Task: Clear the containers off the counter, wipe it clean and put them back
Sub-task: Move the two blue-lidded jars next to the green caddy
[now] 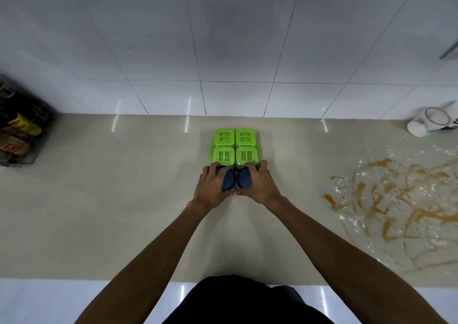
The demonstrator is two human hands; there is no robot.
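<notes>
Several green-lidded square containers (234, 146) stand packed in a green holder on the beige counter (124, 199), near the tiled back wall. Just in front of them sit two jars with dark blue lids. My left hand (212, 187) is closed over the left blue-lidded jar (228, 180). My right hand (257, 183) is closed over the right blue-lidded jar (244, 180). The two jars touch each other and stand against the green set. The jar bodies are hidden under my hands.
An orange and white spill (386, 207) spreads over the counter's right side. A tipped white container (432, 123) lies at the far right by the wall. A wire rack with bottles and packets (17, 130) stands at the far left.
</notes>
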